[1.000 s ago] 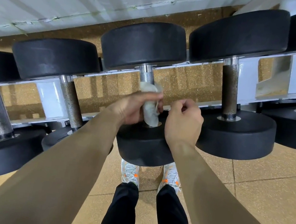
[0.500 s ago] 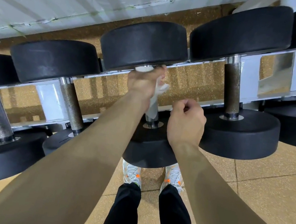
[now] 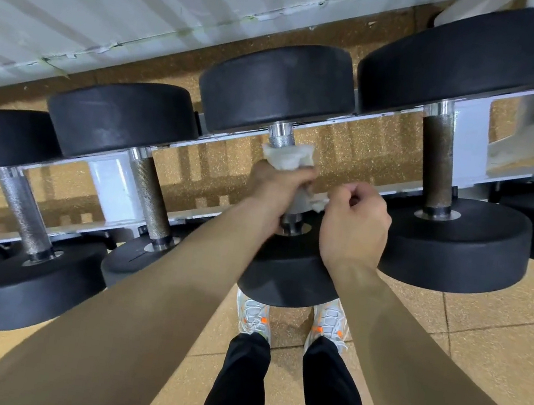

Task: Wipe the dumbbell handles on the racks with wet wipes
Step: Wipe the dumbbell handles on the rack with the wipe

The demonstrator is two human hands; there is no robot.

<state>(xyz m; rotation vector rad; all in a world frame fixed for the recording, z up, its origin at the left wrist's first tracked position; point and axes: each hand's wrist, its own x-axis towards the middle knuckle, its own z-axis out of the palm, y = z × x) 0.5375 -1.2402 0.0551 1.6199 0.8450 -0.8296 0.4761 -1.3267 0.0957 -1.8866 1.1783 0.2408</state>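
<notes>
dumbbell handle [image 3: 280, 138], laid across the rails of the rack [image 3: 112, 186], is wrapped in the wet wipe [image 3: 287, 158] and gripped by the left hand [image 3: 278, 190]; the right hand [image 3: 356, 222] is curled closed beside it, apparently empty. wiping is judged under way; a slide to the bare far end is called for next.

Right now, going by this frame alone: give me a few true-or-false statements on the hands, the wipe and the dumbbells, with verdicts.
1. The left hand grips a white wipe wrapped round the middle dumbbell's handle. True.
2. The right hand lies flat on a weight plate. False: its fingers are curled, close beside that handle.
3. The wipe covers the handle fully. False: bare knurled metal shows above it.
4. The neighbouring handle on the right looks darker and brownish. True.
5. The person is barefoot. False: light shoes with orange marks show.
</notes>
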